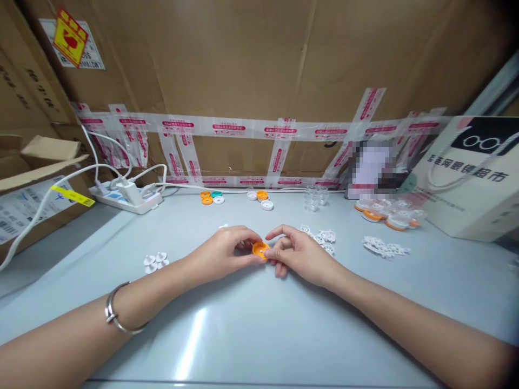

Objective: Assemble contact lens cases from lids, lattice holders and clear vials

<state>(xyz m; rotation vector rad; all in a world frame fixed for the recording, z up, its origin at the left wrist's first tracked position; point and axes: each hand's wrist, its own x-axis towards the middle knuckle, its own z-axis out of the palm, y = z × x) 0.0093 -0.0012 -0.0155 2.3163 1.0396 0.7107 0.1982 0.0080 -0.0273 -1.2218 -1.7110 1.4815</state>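
Note:
Over the middle of the table, an orange round plastic cap [259,249] faces up with its hollow side showing. My left hand [227,249] grips it between thumb and fingers from the left. On the other side, my right hand [298,254] pinches its right edge, the thumb at the rim and the index finger raised above. A small white spot shows inside the cap; what it is I cannot make out. Just behind my right hand lie white openwork plastic pieces [326,236]. White discs with stems [156,262] stand left of my left forearm.
Coloured rings [207,200] and more rings [266,205] lie at the back, beside clear cups [311,204]. At right are orange-and-white assembled pieces [399,220], white openwork parts [383,247] and a paper bag [466,200]. A power strip [130,202] and open carton [40,208] stand left.

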